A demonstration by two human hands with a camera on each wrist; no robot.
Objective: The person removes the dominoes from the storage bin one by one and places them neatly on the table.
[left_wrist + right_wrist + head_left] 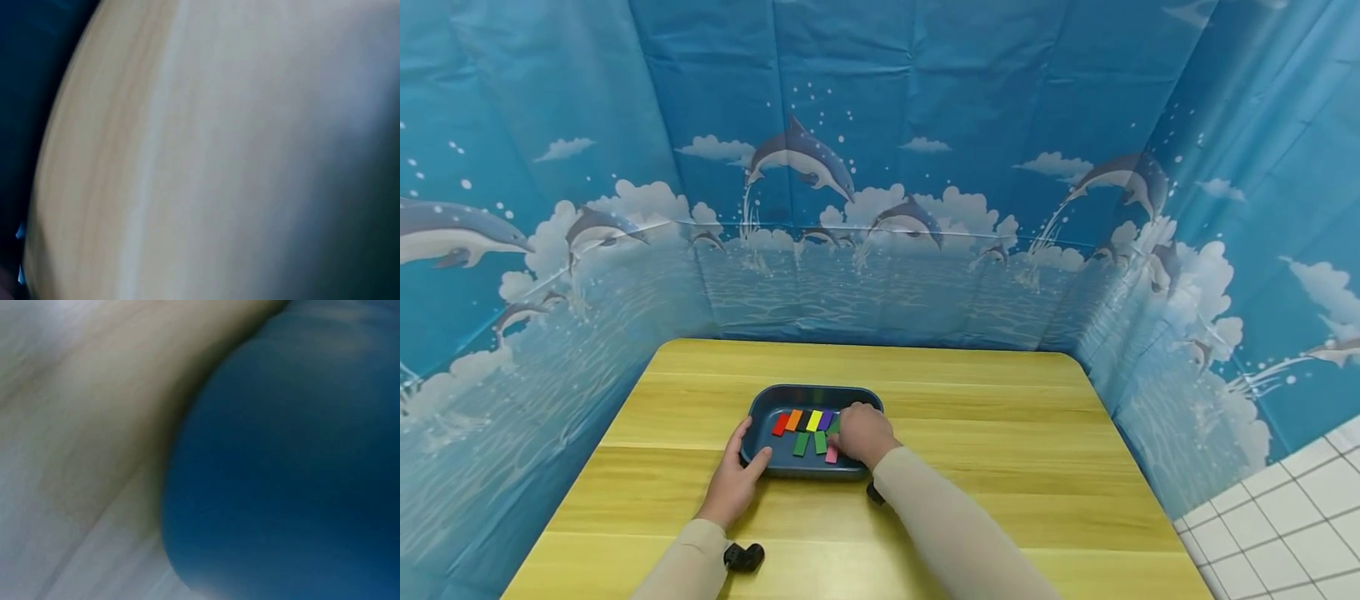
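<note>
A dark blue tray [775, 396] holds several coloured blocks. In an upper row lie red [781, 424], orange [793, 420], black [803, 421], yellow [814, 420] and purple [826, 419] blocks. Below them are two green blocks [801, 444] and a pink block [831, 455]. My left hand [732, 482] grips the tray's near left corner, thumb over the rim and fingers along the outer side. Over the tray's right part, my right hand [862, 433] is curled downward beside another green block [834, 426]. Its fingertips are hidden, so I cannot tell whether it pinches a block.
The tray stands on a yellow wood-grain table [1000, 458], left of its middle. Blue dolphin-print sheets [880, 283] hang close behind and beside the table. Both wrist views are blurred, showing tabletop [125, 156] and the tray's blue wall [281, 475].
</note>
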